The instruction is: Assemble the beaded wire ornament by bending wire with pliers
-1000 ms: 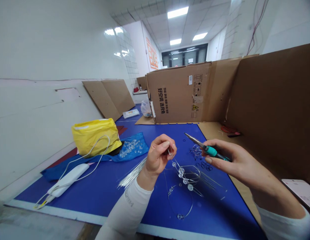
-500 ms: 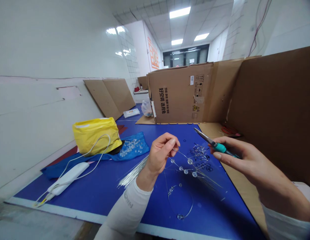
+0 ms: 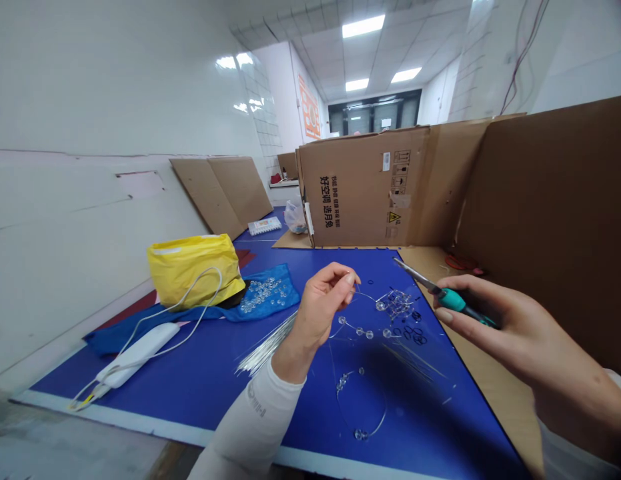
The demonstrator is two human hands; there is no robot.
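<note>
Currently: L hand pinched on beaded wire (prob. light, springy; hold bare stretch), R hand closed round pliers.

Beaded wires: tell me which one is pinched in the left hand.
The beaded wire extending rightward from the fingertips of the left hand; the beaded loop, lower in the picture, lies on the blue table.

From here I see a bare left hand and right hand, white sleeves, and grey lettering near the left cuff.
</note>
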